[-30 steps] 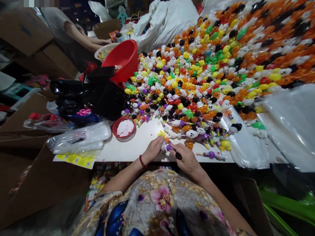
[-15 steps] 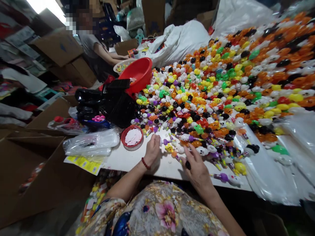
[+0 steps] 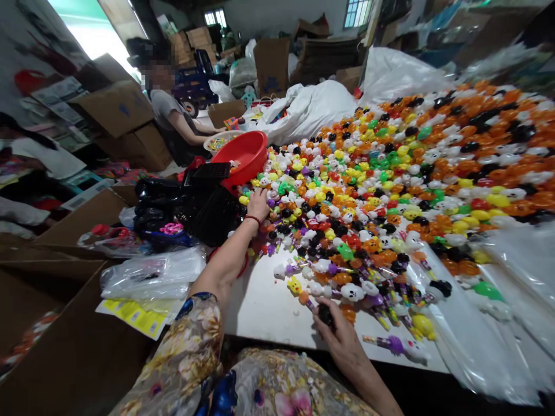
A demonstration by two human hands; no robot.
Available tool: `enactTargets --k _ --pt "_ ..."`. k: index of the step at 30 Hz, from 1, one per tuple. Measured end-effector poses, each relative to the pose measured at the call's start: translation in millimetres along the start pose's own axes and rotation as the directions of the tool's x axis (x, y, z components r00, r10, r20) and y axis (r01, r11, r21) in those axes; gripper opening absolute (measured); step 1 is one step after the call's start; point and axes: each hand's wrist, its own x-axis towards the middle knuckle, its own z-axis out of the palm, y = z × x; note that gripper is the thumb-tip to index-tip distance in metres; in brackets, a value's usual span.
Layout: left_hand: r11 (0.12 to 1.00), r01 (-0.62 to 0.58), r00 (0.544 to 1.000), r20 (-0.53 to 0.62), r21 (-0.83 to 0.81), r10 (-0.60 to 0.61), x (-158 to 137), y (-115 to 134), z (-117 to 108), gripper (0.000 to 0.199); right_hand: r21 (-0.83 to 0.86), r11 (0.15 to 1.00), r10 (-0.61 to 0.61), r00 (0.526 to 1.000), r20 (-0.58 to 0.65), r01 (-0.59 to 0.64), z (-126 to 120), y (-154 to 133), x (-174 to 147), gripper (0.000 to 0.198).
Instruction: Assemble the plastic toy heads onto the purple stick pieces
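where the right fingers (image 3: 335,309) bend, a black piece (image 3: 325,315) lies against them.

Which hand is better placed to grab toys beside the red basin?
Probably the left hand: it is at the toy pile beside the red basin; the right hand holds a black piece.

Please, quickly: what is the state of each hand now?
Left hand: at the toy pile, grip cannot be told.
Right hand: closed, holding a black toy piece.

Short-sleeved grey floral top (image 3: 286,375) with touches of pink, blue and yellow; thin dark-red bracelet (image 3: 252,218).
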Motion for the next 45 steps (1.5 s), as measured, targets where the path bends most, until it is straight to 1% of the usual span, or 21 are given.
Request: enactTargets --k 3,6,7,9,10,11,12,13,14,15,17,20,22,25,28,33,36,39,41,43,45 --pt "1.000 -0.013 0.998 0.069 0.028 0.011 16.0 -3.3 2.4 0.031 0.022 0.999 0.027 0.997 0.073 -0.028 -0.6 -3.1 -3.3 0.056" --pt "1.000 0.007 1.000 0.019 -0.002 -0.007 12.8 -6.3 5.9 0.024 0.016 0.999 0.043 0.999 0.029 -0.043 0.4 -0.3 -6.9 0.060" --pt "0.997 0.037 0.999 -0.030 -0.061 -0.039 8.0 -7.0 6.1 0.022 0.021 0.999 0.042 0.999 0.005 -0.042 1.1 1.4 -7.6 0.061" --pt "0.949 0.125 0.978 -0.123 -0.291 -0.167 -7.8 -7.4 4.5 0.021 0.049 0.998 0.044 0.999 -0.028 -0.042 3.0 4.0 -7.3 0.061" --pt "0.878 0.166 0.958 -0.136 -0.448 -0.251 -19.3 -6.8 2.6 0.024 0.071 0.997 0.046 0.999 -0.029 -0.044 4.0 4.4 -6.2 0.061" --pt "0.771 0.198 0.940 -0.106 -0.606 -0.325 -33.4 -5.5 0.0 0.028 0.094 0.995 0.045 0.999 -0.026 -0.043 4.9 4.1 -4.4 0.061" --pt "0.640 0.222 0.930 -0.037 -0.736 -0.366 -49.7 -3.5 -3.1 0.030 0.108 0.994 0.039 0.999 -0.023 -0.036 5.6 3.0 -2.0 0.059" --pt "0.482 0.246 0.924 0.054 -0.841 -0.379 -68.0 -0.9 -6.4 0.031 0.106 0.994 0.018 0.999 -0.027 -0.016 6.1 1.2 0.8 0.056" --pt "0.326 0.276 0.926 0.158 -0.904 -0.343 -87.7 2.3 -9.7 0.031 0.089 0.996 -0.018 0.999 -0.042 0.022 6.4 -1.0 4.1 0.053" --pt "0.199 0.320 0.922 0.256 -0.926 -0.290 -107.9 5.9 -12.9 0.033 0.059 0.996 -0.069 0.995 -0.068 0.073 6.5 -3.6 7.5 0.049" --pt "0.039 0.401 0.895 0.383 -0.915 -0.228 -146.8 13.8 -17.9 0.041 -0.018 0.982 -0.191 0.975 -0.110 0.190 6.6 -9.0 13.7 0.043" --pt "-0.144 0.529 0.829 0.546 -0.836 -0.125 -192.4 25.8 -21.2 0.047 -0.101 0.935 -0.352 0.927 -0.129 0.340 8.4 -15.9 18.8 0.039" --pt "-0.220 0.564 0.803 0.590 -0.796 -0.078 -211.6 33.0 -20.1 0.048 -0.144 0.912 -0.404 0.905 -0.133 0.385 11.1 -19.1 18.4 0.039" --pt "-0.240 0.554 0.806 0.586 -0.797 -0.086 -228.6 42.4 -15.0 0.047 -0.189 0.897 -0.427 0.892 -0.145 0.399 14.8 -22.3 14.0 0.037" --pt "-0.219 0.567 0.798 0.595 -0.794 -0.092 -238.7 50.2 -10.3 0.048 -0.210 0.883 -0.454 0.879 -0.145 0.421 14.7 -24.5 9.1 0.035" --pt "-0.174 0.618 0.773 0.633 -0.767 -0.043 -249.0 60.0 -7.9 0.052 -0.254 0.857 -0.491 0.859 -0.145 0.448 9.5 -25.0 4.6 0.033" --pt "-0.161 0.613 0.780 0.625 -0.774 -0.031 -251.7 63.2 -7.3 0.054 -0.292 0.846 -0.501 0.853 -0.150 0.445 7.1 -24.0 2.8 0.033" --pt "-0.122 0.592 0.802 0.597 -0.796 -0.003 -253.4 64.1 -6.0 0.053 -0.303 0.854 -0.478 0.867 -0.140 0.422 4.9 -23.6 1.3 0.034" --pt "-0.089 0.585 0.809 0.587 -0.806 0.005 -254.9 64.3 -5.2 0.052 -0.269 0.881 -0.433 0.893 -0.122 0.390 3.9 -23.8 0.8 0.034" --pt "-0.072 0.596 0.802 0.598 -0.800 -0.003 -256.8 64.7 -5.2 0.051 -0.219 0.912 -0.375 0.921 -0.106 0.346 3.9 -24.1 0.7 0.034" --pt "-0.077 0.626 0.778 0.628 -0.776 -0.005 -258.8 65.6 -6.6 0.050 -0.167 0.935 -0.331 0.938 -0.102 0.312 5.0 -24.2 0.6 0.035"
